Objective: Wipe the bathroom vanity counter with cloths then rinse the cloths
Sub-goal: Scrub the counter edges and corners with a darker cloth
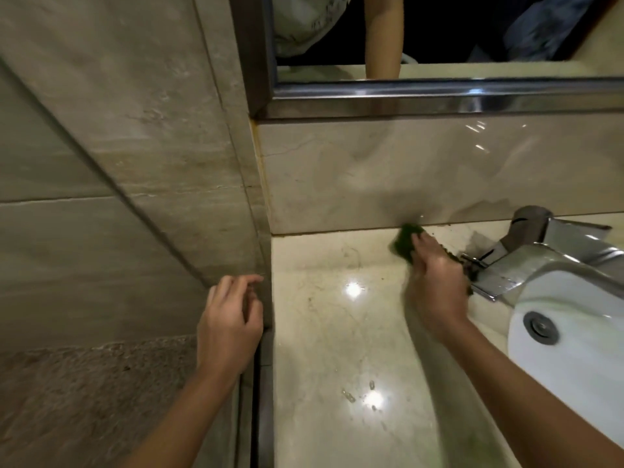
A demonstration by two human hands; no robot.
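One dark green scrubbing cloth point(403, 241) sits under the fingers of the right hand point(435, 282), which grips it and presses it onto the glossy cream marble bench point(337, 349). It works at the rear seam below the pale stone backsplash point(371, 170), likely because grime gathers there. The left hand point(229, 329) hangs empty, fingers loosely curled, by the grey tiled side wall point(135, 231), perhaps for balance. Just right of the cloth, the chrome tap point(540, 258) and white ceramic basin point(574, 349) crowd the stroke; dark specks lie around the tap's base.

Bare forearms point(175, 417) meet left hand point(229, 327) and right hand point(435, 285); mirror point(439, 89) reflects a pale patterned top point(304, 25).
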